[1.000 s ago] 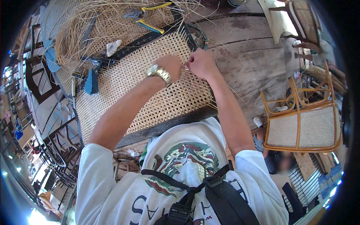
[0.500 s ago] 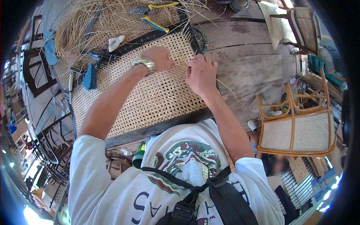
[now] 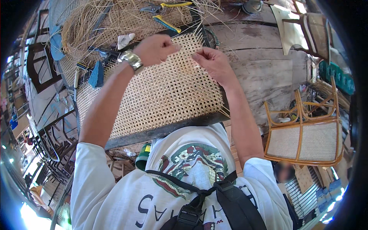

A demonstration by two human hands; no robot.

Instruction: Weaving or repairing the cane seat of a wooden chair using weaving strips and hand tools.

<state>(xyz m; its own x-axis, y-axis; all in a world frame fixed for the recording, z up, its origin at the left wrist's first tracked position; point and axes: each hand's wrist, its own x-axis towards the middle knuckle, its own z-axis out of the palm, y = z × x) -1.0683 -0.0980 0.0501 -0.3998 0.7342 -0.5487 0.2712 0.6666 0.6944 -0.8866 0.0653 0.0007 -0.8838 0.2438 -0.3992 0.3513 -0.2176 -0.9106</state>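
left hand [image 3: 153,50] curled, right hand [image 3: 215,66] with thumb near forefinger (cannot tell if either grips anything), both over woven cane panel [image 3: 165,99] in dark frame [image 3: 172,129], by white shirt [image 3: 111,191]. yellow-handled shears [image 3: 167,24] beyond.

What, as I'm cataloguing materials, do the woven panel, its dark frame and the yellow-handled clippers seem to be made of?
Woven panel: likely natural cane, matte and straw-coloured, judging by its thin interlaced strands.
Dark frame: probably wood, stained or painted, from its thick, worn-looking edge.
Clippers: apparently metal blades, by their grey look; the bright yellow-and-teal handles suggest plastic or rubber, though which is unclear.
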